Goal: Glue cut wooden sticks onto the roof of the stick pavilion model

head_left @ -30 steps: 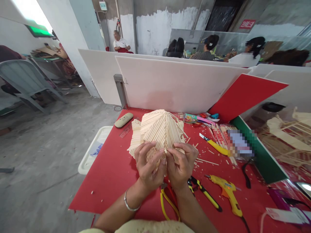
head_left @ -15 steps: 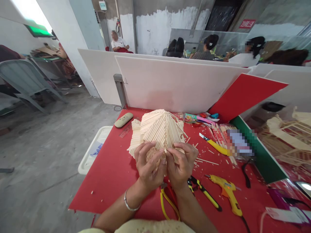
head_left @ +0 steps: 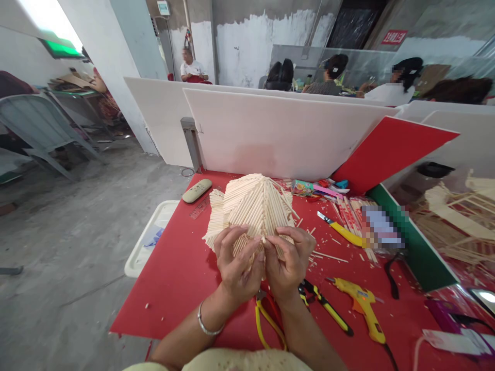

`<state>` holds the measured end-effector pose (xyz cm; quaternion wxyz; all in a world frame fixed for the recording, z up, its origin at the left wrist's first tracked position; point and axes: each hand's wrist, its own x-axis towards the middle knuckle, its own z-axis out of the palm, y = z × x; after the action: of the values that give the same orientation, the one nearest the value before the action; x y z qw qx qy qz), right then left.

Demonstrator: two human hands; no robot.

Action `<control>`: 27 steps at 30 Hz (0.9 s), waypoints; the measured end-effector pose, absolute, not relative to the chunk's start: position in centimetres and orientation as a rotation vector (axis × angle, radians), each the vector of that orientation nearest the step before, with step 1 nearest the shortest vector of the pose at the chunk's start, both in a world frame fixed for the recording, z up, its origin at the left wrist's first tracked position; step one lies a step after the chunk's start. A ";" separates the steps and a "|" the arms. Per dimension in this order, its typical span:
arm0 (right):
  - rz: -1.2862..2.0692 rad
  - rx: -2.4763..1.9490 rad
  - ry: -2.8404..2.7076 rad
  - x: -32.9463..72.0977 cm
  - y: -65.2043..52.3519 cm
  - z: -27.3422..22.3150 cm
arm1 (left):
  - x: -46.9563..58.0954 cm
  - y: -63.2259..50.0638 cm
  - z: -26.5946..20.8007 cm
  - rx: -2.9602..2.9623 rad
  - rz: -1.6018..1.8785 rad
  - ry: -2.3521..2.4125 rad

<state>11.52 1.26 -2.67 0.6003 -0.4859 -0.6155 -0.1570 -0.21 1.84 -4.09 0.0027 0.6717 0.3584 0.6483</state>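
Observation:
A model roof of pale wooden sticks stands on the red tabletop, its ridge running toward me. Both hands meet at its near end. My left hand, a silver bangle on the wrist, has thumb and forefinger pinched at the ridge tip. My right hand pinches at the same spot from the other side, its fingertips beside the left ones. A small pale piece of stick shows between the fingertips; which hand bears it is hard to tell. The model's underside is hidden behind the hands.
Yellow-handled pliers, a black-and-yellow cutter and a yellow glue gun lie near my forearms. Farther right are a yellow utility knife and packs of sticks. A spectacle case sits far left; white boards stand behind.
My hands and the stick model stay in place. In the background, the seated person in white has shifted slightly.

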 end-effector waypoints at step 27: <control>-0.372 -1.125 -1.422 11.5 1.3 -2.6 | -0.2 1.8 -4.0 2.113 2.032 1.135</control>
<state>11.50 1.30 -2.56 0.6016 -0.4854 -0.6138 -0.1605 -0.23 1.82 -4.00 -0.0012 0.6722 0.3609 0.6464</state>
